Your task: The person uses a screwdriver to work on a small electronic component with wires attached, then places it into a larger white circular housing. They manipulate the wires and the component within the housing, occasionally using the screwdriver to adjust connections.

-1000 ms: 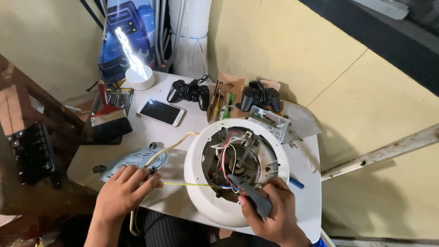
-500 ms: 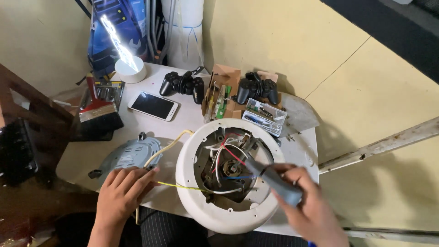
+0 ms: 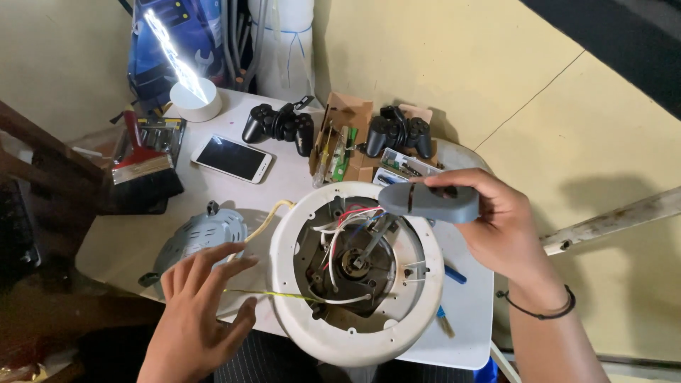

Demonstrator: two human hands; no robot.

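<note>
A round white appliance base (image 3: 355, 340) lies upside down on the small white table (image 3: 128, 241), its inside open with red, white and blue wires around a central metal hub. My right hand (image 3: 496, 227) grips the grey handle of a screwdriver (image 3: 429, 201); its shaft angles down into the hub. My left hand (image 3: 198, 312) hovers open at the base's left rim, fingers spread over a yellow wire and next to a grey metal cover plate (image 3: 195, 237).
A smartphone (image 3: 232, 157), two black game controllers (image 3: 278, 125) (image 3: 397, 132), a cardboard box of small tools (image 3: 345, 145), a paintbrush (image 3: 142, 170) and a lit white lamp (image 3: 191, 96) crowd the table's far side. A yellow wall stands behind.
My right hand has lifted from the base's lower right to its upper right, holding the screwdriver higher. My left hand has opened and raised off the cover plate.
</note>
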